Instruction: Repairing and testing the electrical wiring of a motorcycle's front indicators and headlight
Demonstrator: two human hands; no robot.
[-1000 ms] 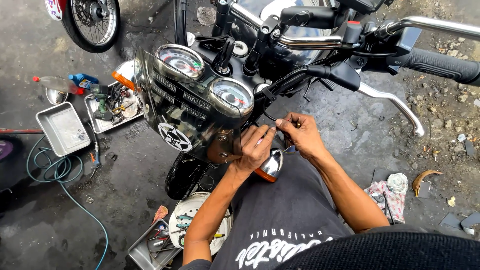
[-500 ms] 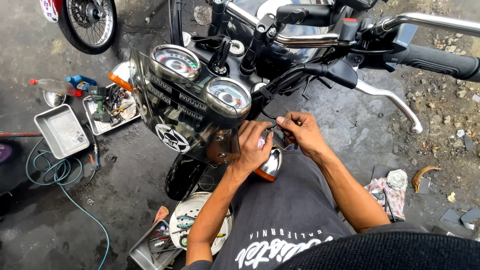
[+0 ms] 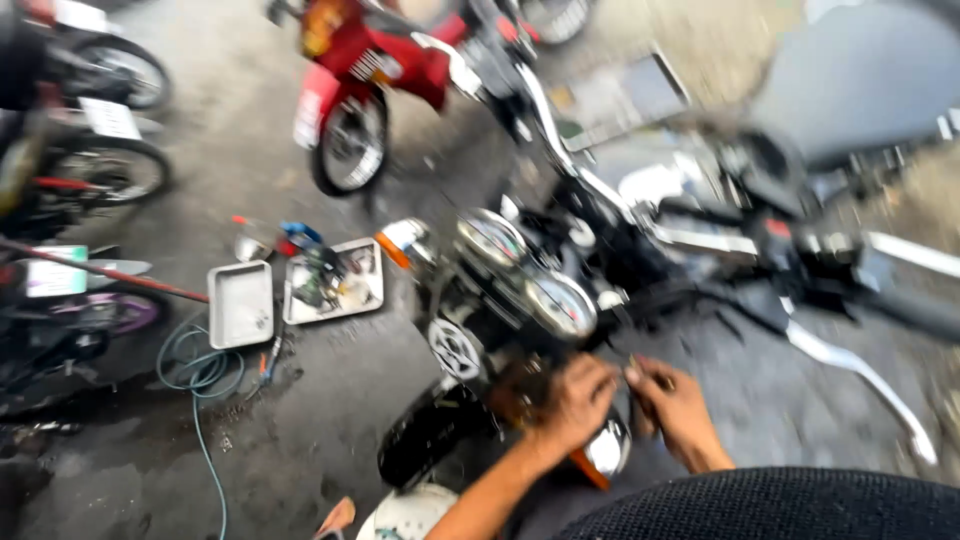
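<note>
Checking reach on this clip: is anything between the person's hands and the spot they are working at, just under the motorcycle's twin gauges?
Nothing visible. The left hand and right hand already meet at that spot below the gauges; the frame is blurred, so what the fingers pinch cannot be made out.

Two metal trays (image 3: 240,303) beside a green hose (image 3: 198,372), red motorbike (image 3: 375,75) behind

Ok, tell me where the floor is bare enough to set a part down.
Bare concrete lies between the red scooter's wheel and the metal trays, and below the trays beside the green hose. Around both hands under the gauges it is crowded.
</note>
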